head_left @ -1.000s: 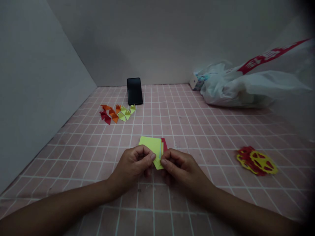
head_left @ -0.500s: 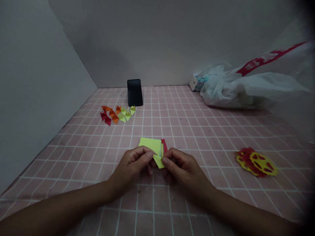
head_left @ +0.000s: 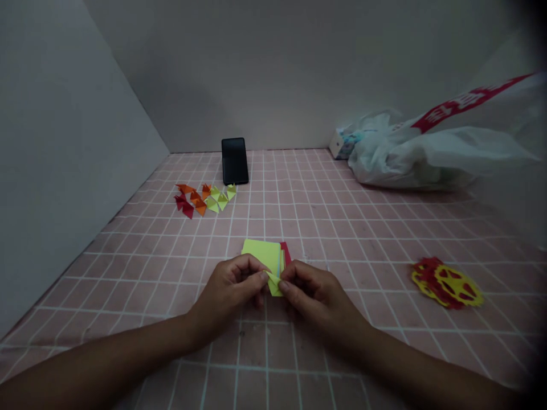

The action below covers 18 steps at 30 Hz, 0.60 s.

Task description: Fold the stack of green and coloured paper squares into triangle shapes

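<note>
A small folded piece of yellow paper (head_left: 274, 286) is pinched between my two hands, low over the table. My left hand (head_left: 239, 283) grips its left edge between thumb and fingers. On the other edge, my right hand (head_left: 315, 293) holds it with thumb and forefinger; its lower fingers are partly hidden. Just behind the hands lies a stack of square paper (head_left: 261, 250), yellow on top, with a red sheet (head_left: 286, 251) sticking out at its right. Several small folded paper pieces (head_left: 200, 200) in red, orange and yellow lie in a group farther off to the left.
A dark phone (head_left: 235, 162) leans upright near the back wall. At the back right, a white plastic bag (head_left: 401, 159) rests against a patterned box (head_left: 341, 145). Red and yellow cut-out discs (head_left: 448, 283) lie on the right of the checked tablecloth (head_left: 342, 228).
The yellow paper has turned slightly between my fingers, its lower tip now looking blunter. My right hand has shifted a little downward. Everything else stays where it was.
</note>
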Available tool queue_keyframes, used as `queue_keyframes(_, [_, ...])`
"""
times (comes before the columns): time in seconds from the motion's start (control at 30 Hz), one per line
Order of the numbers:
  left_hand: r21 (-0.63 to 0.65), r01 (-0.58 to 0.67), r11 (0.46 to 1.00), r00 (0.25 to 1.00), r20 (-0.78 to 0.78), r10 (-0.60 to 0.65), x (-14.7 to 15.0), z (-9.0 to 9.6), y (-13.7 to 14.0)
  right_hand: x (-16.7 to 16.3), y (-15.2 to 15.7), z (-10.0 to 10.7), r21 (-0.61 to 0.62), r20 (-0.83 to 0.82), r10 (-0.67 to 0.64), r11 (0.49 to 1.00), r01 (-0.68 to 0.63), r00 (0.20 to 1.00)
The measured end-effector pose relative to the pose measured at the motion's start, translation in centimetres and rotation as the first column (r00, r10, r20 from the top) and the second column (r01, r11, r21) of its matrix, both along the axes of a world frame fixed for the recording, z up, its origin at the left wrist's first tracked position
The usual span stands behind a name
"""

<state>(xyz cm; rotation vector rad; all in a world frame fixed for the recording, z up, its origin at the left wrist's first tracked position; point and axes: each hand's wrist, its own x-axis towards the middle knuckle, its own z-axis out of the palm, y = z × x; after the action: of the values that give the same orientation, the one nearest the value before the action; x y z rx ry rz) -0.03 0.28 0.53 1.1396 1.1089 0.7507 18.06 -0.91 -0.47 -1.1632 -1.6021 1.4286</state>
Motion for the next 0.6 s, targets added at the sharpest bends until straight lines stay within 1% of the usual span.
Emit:
queue_keyframes(0.1, [-0.020,-0.001,1.000,1.000,0.003,0.001,-0.03,-0.10,-0.10,-0.02,0.05,0.17,0.038,0.021,-0.004,0.999,0.003,1.000])
queue_keyframes(0.17, [-0.049,0.004,0.999,0.999,0.036,-0.002,-0.03,-0.20,-0.17,-0.06,0.07,0.14,0.064,0.037,-0.001,0.998,-0.002,0.999])
queue_keyframes(0.33, [-0.087,0.030,0.996,0.997,0.080,-0.023,0.05,-0.49,-0.22,-0.19,-0.08,-0.32,0.122,0.111,-0.035,0.992,0.022,0.993])
queue_keyframes(0.43, [-0.076,0.042,0.996,0.995,0.096,-0.035,0.11,-0.59,-0.17,-0.22,-0.24,-0.46,0.134,0.122,-0.049,0.990,0.033,0.991])
queue_keyframes(0.53, [-0.046,0.045,0.998,0.996,0.079,-0.041,0.17,-0.56,-0.12,-0.20,-0.31,-0.38,0.135,0.118,-0.061,0.990,0.045,0.991])
queue_keyframes(0.6, [-0.034,0.038,0.999,0.998,0.048,-0.036,0.20,-0.48,-0.12,-0.17,-0.27,-0.31,0.106,0.099,-0.057,0.993,0.047,0.993])
